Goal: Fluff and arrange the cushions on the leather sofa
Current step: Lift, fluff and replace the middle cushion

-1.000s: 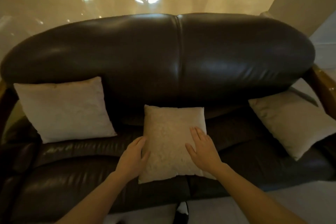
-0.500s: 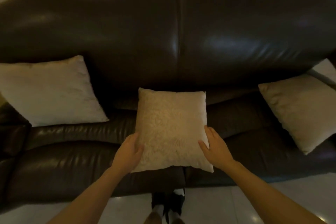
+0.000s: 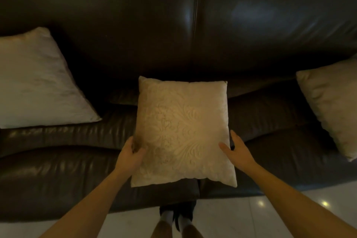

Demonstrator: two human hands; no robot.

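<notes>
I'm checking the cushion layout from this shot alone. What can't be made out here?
- Left cushion: cut off by the head view's left edge.
- Right cushion: cut off by the right edge.
- Sofa: top and arms out of frame.
- Left hand fingers: hidden under the middle cushion.

Dark brown leather sofa (image 3: 251, 25): backrest fills the far side, seat runs along the near side, with a centre seam between two halves.

Cream embossed square cushion (image 3: 181, 131): on the seat at the middle, over the seam, its far edge at the foot of the backrest, its near edge at the seat front.

Pale plain square cushion (image 3: 36, 83): at the left end, leaning on the backrest, well apart from the middle one.

Beige square cushion (image 3: 332, 106): at the right end, tilted.

Left hand (image 3: 131, 152): at the middle cushion's left edge, gripping it. Right hand (image 3: 238, 149): at its right edge.

Glossy pale tiled floor (image 3: 270, 214): before the sofa front.
</notes>
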